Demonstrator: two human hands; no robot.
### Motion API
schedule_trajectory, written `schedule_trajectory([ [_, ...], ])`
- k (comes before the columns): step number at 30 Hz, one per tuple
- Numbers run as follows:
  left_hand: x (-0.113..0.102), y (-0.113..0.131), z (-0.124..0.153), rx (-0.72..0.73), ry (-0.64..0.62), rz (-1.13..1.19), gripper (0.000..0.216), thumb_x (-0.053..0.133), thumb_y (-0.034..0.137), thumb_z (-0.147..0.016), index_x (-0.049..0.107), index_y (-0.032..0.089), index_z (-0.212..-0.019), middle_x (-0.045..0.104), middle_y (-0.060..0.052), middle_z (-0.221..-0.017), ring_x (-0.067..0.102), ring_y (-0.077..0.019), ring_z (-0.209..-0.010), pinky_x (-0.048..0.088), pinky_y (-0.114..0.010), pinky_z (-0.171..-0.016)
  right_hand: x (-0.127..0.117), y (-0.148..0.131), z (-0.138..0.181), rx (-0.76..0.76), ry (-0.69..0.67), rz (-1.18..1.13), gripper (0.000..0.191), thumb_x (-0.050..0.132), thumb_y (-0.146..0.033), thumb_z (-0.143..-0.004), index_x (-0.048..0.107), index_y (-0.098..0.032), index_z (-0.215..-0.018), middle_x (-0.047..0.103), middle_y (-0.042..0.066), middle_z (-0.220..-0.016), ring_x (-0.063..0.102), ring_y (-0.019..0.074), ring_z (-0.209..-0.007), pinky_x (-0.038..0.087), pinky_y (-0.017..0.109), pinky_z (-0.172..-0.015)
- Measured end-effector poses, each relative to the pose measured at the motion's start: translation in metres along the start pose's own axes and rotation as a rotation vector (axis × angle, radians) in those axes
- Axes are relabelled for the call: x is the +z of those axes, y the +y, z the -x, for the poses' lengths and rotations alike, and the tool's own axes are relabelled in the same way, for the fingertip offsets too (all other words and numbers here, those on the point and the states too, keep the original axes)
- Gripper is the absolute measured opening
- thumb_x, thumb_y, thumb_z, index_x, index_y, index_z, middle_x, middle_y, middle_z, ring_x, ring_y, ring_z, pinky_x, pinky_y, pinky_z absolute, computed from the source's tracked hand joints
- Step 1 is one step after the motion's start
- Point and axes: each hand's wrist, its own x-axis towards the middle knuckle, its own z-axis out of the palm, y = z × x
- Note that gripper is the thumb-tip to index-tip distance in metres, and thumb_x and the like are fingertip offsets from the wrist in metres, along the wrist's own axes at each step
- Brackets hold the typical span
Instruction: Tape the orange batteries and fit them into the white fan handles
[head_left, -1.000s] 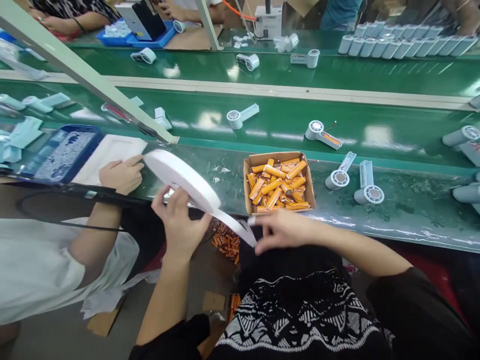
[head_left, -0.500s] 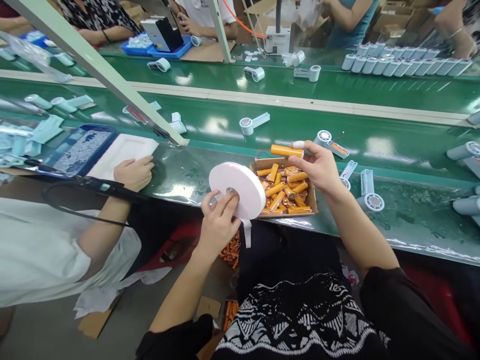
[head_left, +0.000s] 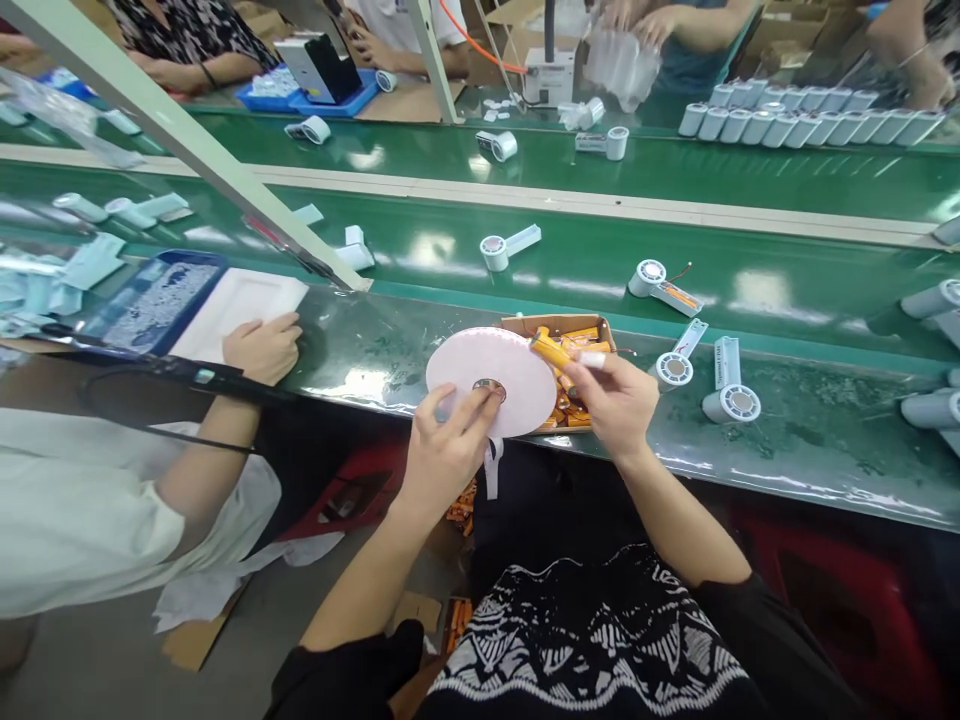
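Currently, left hand [head_left: 448, 462] grips the light tape roll [head_left: 519, 380] with fingers spread at its core, the sound hold point; right hand [head_left: 611, 405] pinches a slick orange battery cell [head_left: 551, 351].

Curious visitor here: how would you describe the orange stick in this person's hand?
On the green conveyor belt sits a cardboard box of orange batteries. Your battery is pinched in the person's right hand, held above the box while the rest lie heaped inside.
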Motion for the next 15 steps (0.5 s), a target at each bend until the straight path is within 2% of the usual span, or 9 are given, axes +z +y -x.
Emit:
schedule_trajectory([
  [2, -0.007, -0.004, -0.001, 0.007, -0.007, -0.039, 0.06, 0.071, 0.002, -0.094, 0.069, 0.022, -0.151, 0.079, -0.005, -0.138, 0.05, -0.0358, -0.133, 0.049, -0.048, -0.106, -0.009, -0.002, -0.003, 0.043, -0.182, 0.006, 0.029, 0.086, -0.051, -0.09, 0.087, -0.025, -0.105, 0.088, 0.005, -0.103, 0.084, 0.0248, -0.088, 0.072, 0.042, -0.088],
  [5, -0.021, -0.013, -0.01, 0.066, 0.002, -0.097, 0.063, 0.072, 0.006, -0.098, 0.064, 0.026, -0.157, 0.078, -0.003, -0.139, 0.05, -0.0337, -0.132, 0.048, -0.049, -0.109, -0.029, -0.017, -0.031, 0.076, -0.5, 0.013, 0.036, 0.084, -0.052, -0.092, 0.085, -0.025, -0.117, 0.087, 0.005, -0.11, 0.084, 0.0245, -0.091, 0.072, 0.042, -0.087],
  [7, -0.03, -0.016, -0.02, 0.111, 0.014, -0.133, 0.06, 0.071, 0.009, -0.101, 0.063, 0.029, -0.158, 0.078, -0.002, -0.139, 0.052, -0.0314, -0.13, 0.045, -0.051, -0.115, -0.042, -0.03, -0.055, 0.028, -0.709, 0.113, 0.025, 0.083, -0.048, -0.095, 0.085, -0.025, -0.103, 0.085, 0.002, -0.095, 0.08, 0.0216, -0.079, 0.07, 0.038, -0.079],
  [9, -0.034, -0.014, -0.03, 0.138, 0.045, -0.155, 0.054, 0.072, 0.013, -0.103, 0.067, 0.032, -0.153, 0.079, -0.001, -0.136, 0.053, -0.0285, -0.126, 0.038, -0.052, -0.123, -0.049, -0.038, -0.068, -0.019, -0.786, 0.203, 0.022, 0.083, -0.045, -0.096, 0.082, -0.024, -0.089, 0.081, 0.0, -0.083, 0.075, 0.0193, -0.072, 0.066, 0.034, -0.074],
  [11, -0.031, -0.006, -0.035, 0.126, 0.108, -0.153, 0.046, 0.076, 0.017, -0.102, 0.072, 0.033, -0.145, 0.08, 0.001, -0.13, 0.053, -0.0264, -0.119, 0.031, -0.052, -0.126, -0.047, -0.036, -0.059, -0.001, -0.651, 0.147, 0.019, 0.084, -0.043, -0.096, 0.082, -0.024, -0.094, 0.083, 0.001, -0.087, 0.077, 0.0202, -0.078, 0.066, 0.033, -0.076],
  [15, -0.012, 0.029, -0.029, 0.001, 0.219, -0.013, 0.035, 0.082, 0.037, -0.099, 0.079, 0.029, -0.133, 0.082, -0.002, -0.114, 0.049, -0.0272, -0.109, 0.028, -0.051, -0.122, -0.022, -0.014, -0.001, 0.118, -0.037, -0.308, 0.026, 0.081, -0.044, -0.099, 0.081, -0.026, -0.119, 0.086, 0.004, -0.109, 0.083, 0.0222, -0.095, 0.07, 0.037, -0.086],
])
